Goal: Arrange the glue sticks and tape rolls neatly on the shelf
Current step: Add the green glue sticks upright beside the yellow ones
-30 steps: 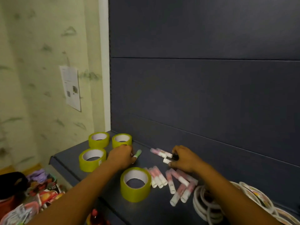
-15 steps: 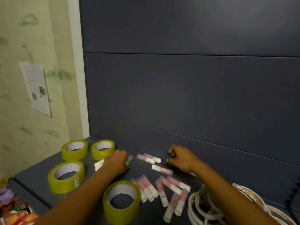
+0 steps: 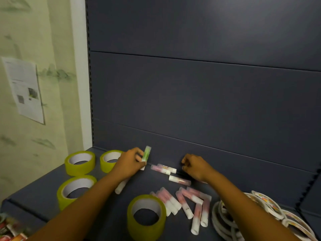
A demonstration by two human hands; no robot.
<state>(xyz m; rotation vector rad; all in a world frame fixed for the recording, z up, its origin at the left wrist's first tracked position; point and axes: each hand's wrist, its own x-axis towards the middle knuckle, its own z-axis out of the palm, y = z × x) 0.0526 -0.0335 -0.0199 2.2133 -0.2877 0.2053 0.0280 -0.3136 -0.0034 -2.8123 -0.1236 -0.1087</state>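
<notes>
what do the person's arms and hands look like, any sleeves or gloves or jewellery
Both arms are bare as far as the view shows: no sleeves. The left hand and right hand wear no gloves. No watch, bracelet or ring shows on either, though the picture is a little blurred for small things.

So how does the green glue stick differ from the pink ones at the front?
The green glue stick is held nearly upright in the left hand; the front pink glue sticks lie flat in a loose pile. One is green and single, the others pink and many. All have white ends.
</notes>
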